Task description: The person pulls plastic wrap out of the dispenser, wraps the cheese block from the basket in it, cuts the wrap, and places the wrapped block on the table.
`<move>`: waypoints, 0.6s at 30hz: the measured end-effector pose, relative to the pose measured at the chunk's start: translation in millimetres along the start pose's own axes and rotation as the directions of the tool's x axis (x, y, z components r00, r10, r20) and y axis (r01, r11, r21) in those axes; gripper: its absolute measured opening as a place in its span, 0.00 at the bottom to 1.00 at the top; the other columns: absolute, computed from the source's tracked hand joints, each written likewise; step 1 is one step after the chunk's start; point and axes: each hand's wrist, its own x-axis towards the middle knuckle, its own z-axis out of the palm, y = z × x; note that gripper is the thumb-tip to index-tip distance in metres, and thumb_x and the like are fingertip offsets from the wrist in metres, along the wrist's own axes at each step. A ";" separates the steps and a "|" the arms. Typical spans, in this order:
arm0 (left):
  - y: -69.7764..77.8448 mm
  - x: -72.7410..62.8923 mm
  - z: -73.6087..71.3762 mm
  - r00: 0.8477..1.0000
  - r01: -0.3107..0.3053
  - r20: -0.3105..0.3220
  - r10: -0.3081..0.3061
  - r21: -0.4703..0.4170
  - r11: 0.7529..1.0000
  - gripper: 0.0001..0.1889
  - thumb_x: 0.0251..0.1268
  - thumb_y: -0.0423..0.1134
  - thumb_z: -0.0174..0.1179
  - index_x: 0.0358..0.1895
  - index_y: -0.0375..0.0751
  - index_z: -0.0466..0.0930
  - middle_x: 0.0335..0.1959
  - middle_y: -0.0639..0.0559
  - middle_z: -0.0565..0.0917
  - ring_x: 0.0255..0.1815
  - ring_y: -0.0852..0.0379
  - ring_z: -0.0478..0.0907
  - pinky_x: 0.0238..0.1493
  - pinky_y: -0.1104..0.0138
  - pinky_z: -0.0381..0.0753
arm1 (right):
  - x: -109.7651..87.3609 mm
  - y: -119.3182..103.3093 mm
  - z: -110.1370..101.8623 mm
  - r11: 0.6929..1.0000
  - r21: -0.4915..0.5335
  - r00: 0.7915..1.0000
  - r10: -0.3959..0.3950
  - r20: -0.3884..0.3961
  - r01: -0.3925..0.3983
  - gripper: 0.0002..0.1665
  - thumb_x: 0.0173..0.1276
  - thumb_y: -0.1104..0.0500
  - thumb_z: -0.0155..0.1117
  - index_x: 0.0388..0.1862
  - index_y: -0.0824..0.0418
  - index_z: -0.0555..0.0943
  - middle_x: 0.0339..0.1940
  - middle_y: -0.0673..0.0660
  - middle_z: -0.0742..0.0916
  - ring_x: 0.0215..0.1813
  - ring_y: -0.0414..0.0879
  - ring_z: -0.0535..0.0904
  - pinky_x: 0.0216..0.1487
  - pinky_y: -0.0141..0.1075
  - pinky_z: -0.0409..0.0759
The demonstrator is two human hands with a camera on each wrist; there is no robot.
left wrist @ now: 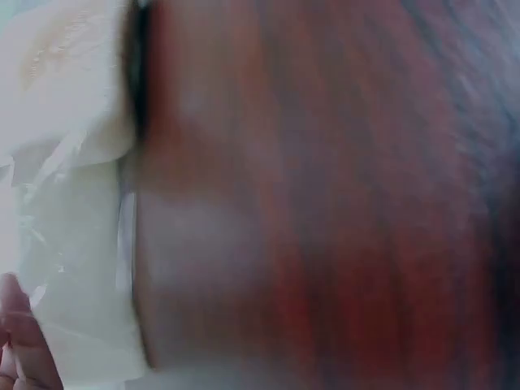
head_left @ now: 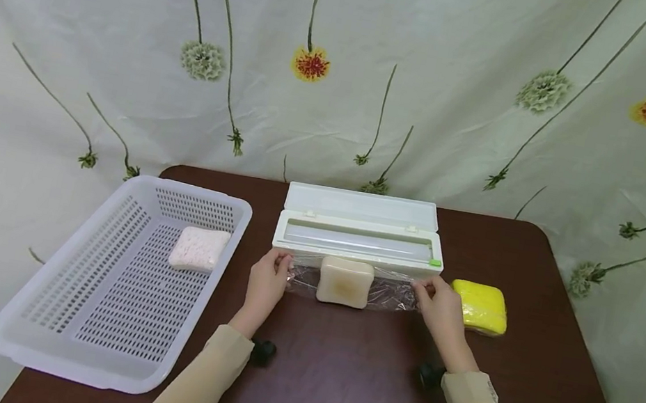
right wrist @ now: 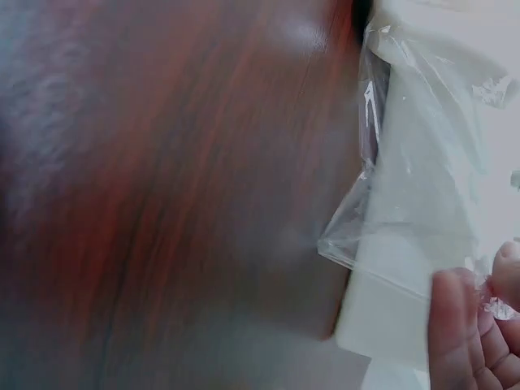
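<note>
In the head view, a sheet of clear cling film stretches out in front of a white cling film dispenser. A cream block with rounded corners and a brownish patch is at the middle of the film, by the dispenser's front. My left hand pinches the film's left end between thumb and fingers. At the right end my right hand pinches the film; the right wrist view shows it bunched between thumb and fingertips. In the left wrist view only some fingertips show, beside the dispenser.
The dispenser's lid stands raised, with a green slider at its right end. A yellow block in shiny wrap lies right of my right hand. At left, a white perforated basket holds a pale speckled block. The table is dark brown.
</note>
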 end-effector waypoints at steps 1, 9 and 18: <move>-1.3 0.5 1.8 1.000 0.012 -0.001 -0.012 0.002 1.000 0.09 0.74 0.37 0.55 0.46 0.37 0.82 0.33 0.44 0.83 0.25 0.55 0.79 0.24 0.67 0.76 | 2.2 0.7 1.5 1.000 0.011 1.000 0.015 -0.001 -0.015 0.13 0.69 0.54 0.66 0.38 0.65 0.80 0.27 0.61 0.86 0.23 0.45 0.79 0.26 0.35 0.78; -7.4 0.1 18.5 0.994 0.063 -0.083 -0.072 -0.104 0.993 0.09 0.74 0.37 0.56 0.47 0.36 0.80 0.35 0.41 0.85 0.30 0.49 0.85 0.28 0.64 0.80 | 15.0 -1.0 16.2 0.999 0.002 0.994 0.054 -0.094 -0.054 0.19 0.69 0.50 0.67 0.38 0.67 0.84 0.28 0.62 0.87 0.22 0.48 0.80 0.26 0.38 0.79; -5.5 1.1 29.3 0.978 0.052 -0.196 -0.076 -0.125 0.991 0.09 0.72 0.40 0.59 0.46 0.37 0.78 0.37 0.42 0.85 0.34 0.47 0.85 0.35 0.58 0.83 | 20.2 -2.9 16.1 0.990 -0.064 0.987 0.122 -0.107 -0.129 0.27 0.66 0.42 0.67 0.39 0.67 0.84 0.33 0.63 0.89 0.33 0.56 0.83 0.37 0.48 0.80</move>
